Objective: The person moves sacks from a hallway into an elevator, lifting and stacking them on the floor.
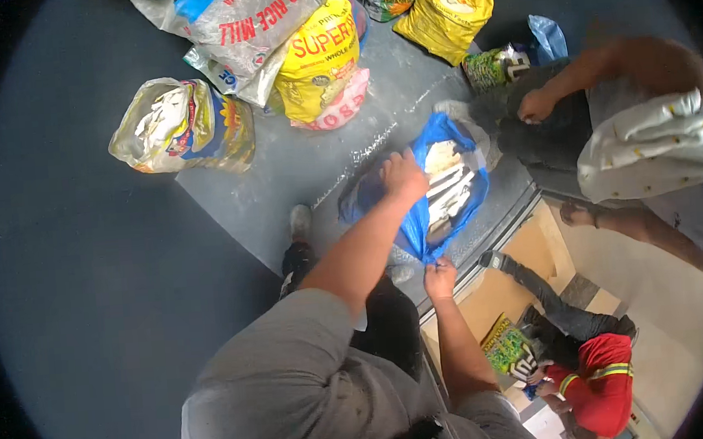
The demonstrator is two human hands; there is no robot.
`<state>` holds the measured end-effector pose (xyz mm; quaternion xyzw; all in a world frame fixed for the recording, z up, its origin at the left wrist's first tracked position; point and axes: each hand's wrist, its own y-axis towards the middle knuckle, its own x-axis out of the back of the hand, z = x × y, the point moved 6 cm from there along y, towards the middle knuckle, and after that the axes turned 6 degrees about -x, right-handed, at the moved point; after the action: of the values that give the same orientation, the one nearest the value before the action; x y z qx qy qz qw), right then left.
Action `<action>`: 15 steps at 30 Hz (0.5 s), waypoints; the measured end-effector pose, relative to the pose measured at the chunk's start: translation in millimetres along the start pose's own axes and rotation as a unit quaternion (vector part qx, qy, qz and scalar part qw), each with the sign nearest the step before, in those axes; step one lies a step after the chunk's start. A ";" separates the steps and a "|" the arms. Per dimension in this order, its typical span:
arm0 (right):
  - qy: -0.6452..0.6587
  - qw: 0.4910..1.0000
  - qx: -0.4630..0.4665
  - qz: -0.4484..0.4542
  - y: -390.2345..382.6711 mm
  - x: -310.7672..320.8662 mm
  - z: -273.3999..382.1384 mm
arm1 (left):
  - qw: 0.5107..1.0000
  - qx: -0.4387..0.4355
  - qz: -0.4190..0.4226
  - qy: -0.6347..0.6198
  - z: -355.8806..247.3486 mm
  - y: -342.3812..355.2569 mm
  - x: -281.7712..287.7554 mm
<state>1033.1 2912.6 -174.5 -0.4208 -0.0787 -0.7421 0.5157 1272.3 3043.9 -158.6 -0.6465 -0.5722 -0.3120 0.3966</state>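
A blue woven plastic sack point(479, 179) stands with its mouth open between my arms. Long white and off-white pieces point(449, 186) of some kind fill it; their material I cannot make out. My left hand point(404, 177) is closed on the left side of the sack's rim, its fingers curled over the blue edge. At the near corner my right hand point(440, 279) pinches the gathered rim. The lower part of the sack is partly hidden by my left forearm.
Several filled sacks point(319, 50) are piled at the far left, beside an open sack point(227, 134) of white pieces. A yellow sack point(447, 17) stands farther back. One person point(648, 142) is close at the right; another in red point(599, 381) is lower, beyond the floor's edge point(480, 251), with a green sack point(507, 347).
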 end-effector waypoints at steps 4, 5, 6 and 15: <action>-0.016 0.999 0.028 -0.007 -7.0 -12.9 -17.3 | 0.971 0.108 0.147 -0.154 54.2 42.5 -20.5; 0.150 0.972 -0.182 0.007 -6.2 -15.4 -44.7 | 0.969 0.080 0.153 -0.175 68.7 39.3 -21.0; 0.304 0.873 -0.381 0.019 -10.7 -27.3 -64.6 | 0.966 0.047 0.160 -0.196 78.3 35.6 -18.2; -0.390 0.888 0.118 0.211 5.0 -40.1 -30.2 | 0.853 0.207 0.165 -0.449 139.3 -24.7 16.3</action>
<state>1025.4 2921.7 -223.4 -0.6188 -0.2697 -0.3769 0.6342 1243.3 3173.8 -209.1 -0.7042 -0.6242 0.2082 0.2668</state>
